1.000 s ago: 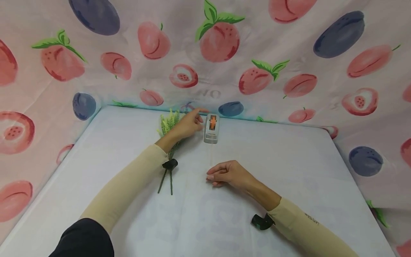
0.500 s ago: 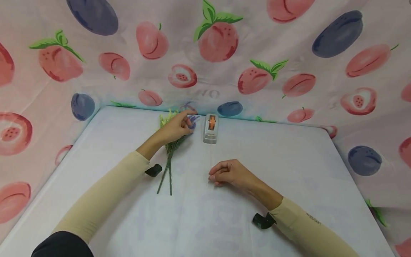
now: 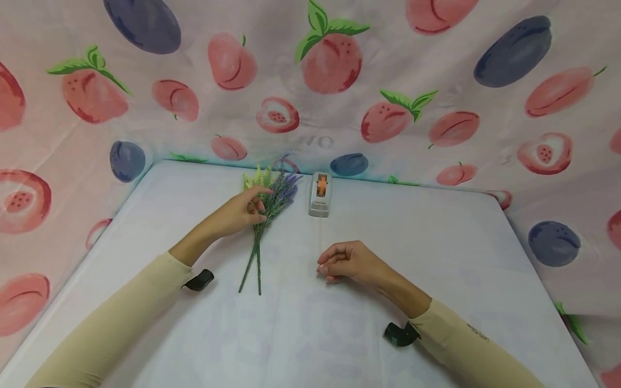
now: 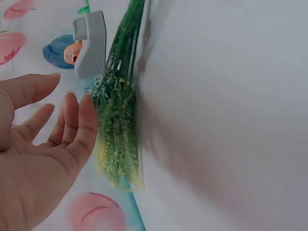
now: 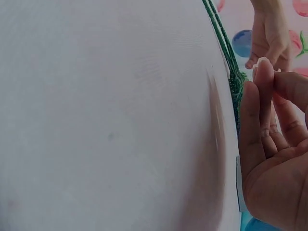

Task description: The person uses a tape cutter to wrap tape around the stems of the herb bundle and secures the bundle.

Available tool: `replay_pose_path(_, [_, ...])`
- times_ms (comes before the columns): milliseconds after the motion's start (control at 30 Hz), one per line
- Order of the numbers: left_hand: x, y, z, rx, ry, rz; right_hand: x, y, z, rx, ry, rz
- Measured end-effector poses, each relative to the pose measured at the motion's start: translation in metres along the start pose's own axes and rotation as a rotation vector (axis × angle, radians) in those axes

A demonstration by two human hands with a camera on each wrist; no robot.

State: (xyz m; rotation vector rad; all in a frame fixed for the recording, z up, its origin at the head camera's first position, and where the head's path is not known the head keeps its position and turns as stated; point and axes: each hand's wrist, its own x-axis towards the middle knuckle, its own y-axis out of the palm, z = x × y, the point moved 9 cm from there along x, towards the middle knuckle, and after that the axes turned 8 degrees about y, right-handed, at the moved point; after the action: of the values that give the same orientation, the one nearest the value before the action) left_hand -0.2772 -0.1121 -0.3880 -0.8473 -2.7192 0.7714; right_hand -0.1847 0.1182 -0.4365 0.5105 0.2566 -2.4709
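Note:
My right hand (image 3: 350, 262) pinches the end of a strip of clear tape (image 3: 320, 235) between thumb and fingers. The strip runs back to a grey tape dispenser (image 3: 319, 209) with an orange core near the back edge. In the right wrist view a bit of clear film shows at the fingertips (image 5: 263, 72). My left hand (image 3: 236, 214), its fingers loosely bent and holding nothing, hovers over the left side of a bunch of artificial flowers. Yellow sprigs (image 3: 250, 180) and purple lavender sprigs (image 3: 286, 188) lie together, their green stems (image 3: 259, 269) crossing toward me.
A white-covered table (image 3: 436, 258) carries everything. Behind and beside it hangs a pink, fruit-printed cloth (image 3: 271, 59). Black wrist-camera pieces (image 3: 200, 280) stick out below both sleeves.
My left hand has drawn back leftward and toward me, from beside the tape dispenser to the flowers, uncovering the lavender. The right hand stays almost still with the tape.

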Motion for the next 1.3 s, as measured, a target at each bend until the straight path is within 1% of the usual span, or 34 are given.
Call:
replay_pose_path(167, [-0.015,0.0,0.004,0.05,-0.016,0.018,-0.001,-0.002,0.001,0.001,-0.022,0.007])
replay_pose_path(333, [-0.024,0.005,0.011,0.037,-0.047,0.047,-0.001,-0.006,0.0,-0.029,-0.014,-0.014])
replay_pose_path(600, [-0.035,0.014,0.015,0.049,-0.079,0.075,0.0,-0.005,-0.002,-0.05,-0.013,-0.007])
replay_pose_path(700, [-0.038,0.02,0.017,0.034,-0.095,0.092,0.0,-0.005,-0.002,-0.048,-0.007,-0.008])
replay_pose_path(833, [-0.04,0.028,0.019,0.039,-0.106,0.106,0.0,-0.005,-0.003,-0.043,-0.005,-0.005])
replay_pose_path(967, [-0.041,0.034,0.019,0.046,-0.134,0.08,-0.001,-0.005,-0.004,-0.041,-0.005,0.001])
replay_pose_path(1100, [-0.041,0.04,0.02,0.095,-0.179,0.034,-0.001,-0.004,-0.005,-0.041,-0.004,0.005])
replay_pose_path(1167, [-0.041,0.042,0.019,0.119,-0.195,0.016,-0.001,-0.004,-0.005,-0.042,-0.002,0.005])
replay_pose_path(1300, [-0.042,0.043,0.015,0.127,-0.223,-0.024,-0.001,-0.003,-0.004,-0.046,-0.005,0.006])
